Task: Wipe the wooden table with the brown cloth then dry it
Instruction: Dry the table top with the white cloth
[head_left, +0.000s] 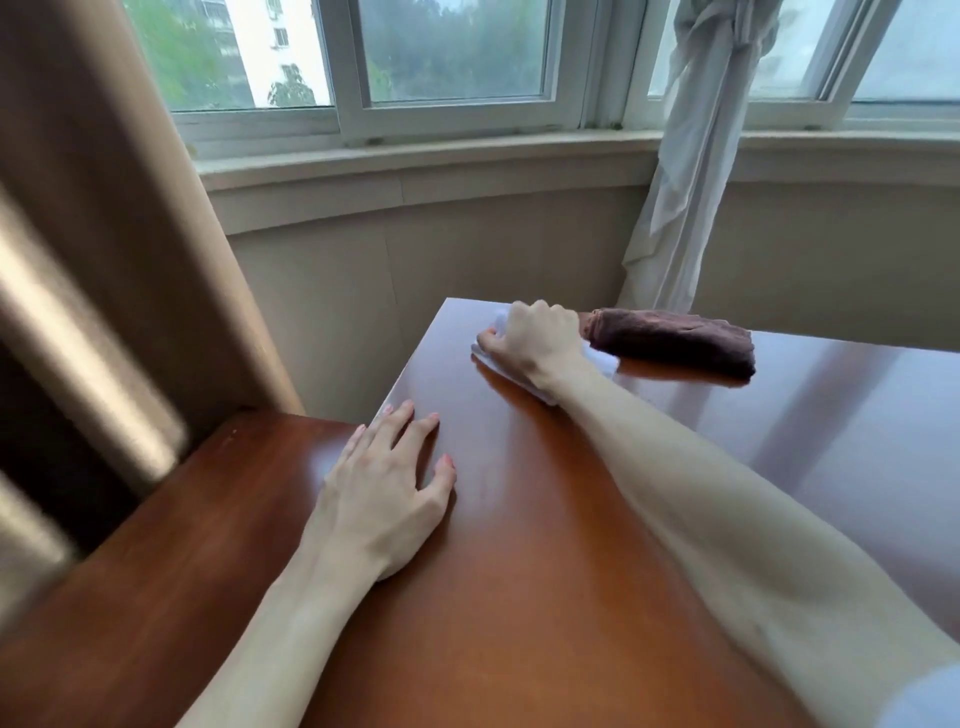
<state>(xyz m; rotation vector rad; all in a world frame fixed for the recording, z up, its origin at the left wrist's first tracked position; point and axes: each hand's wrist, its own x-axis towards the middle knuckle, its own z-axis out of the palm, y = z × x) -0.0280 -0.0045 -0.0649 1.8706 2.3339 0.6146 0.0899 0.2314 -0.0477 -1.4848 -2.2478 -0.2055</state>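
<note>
A glossy wooden table (545, 519) fills the lower part of the view. Near its far edge lies the brown cloth (675, 340), folded into a roll, and no hand is on it. Just left of the cloth, my right hand (537, 340) grips a white cloth or tissue (602, 359) and presses it onto the tabletop close to the far left corner. My left hand (387, 486) rests flat on the wood near the table's left edge, fingers spread, holding nothing.
A lower wooden surface (171, 545) adjoins the table on the left. A tan curtain (104, 234) hangs at the left and a tied white curtain (691, 156) behind the table. A window sill (415, 156) runs along the wall beyond.
</note>
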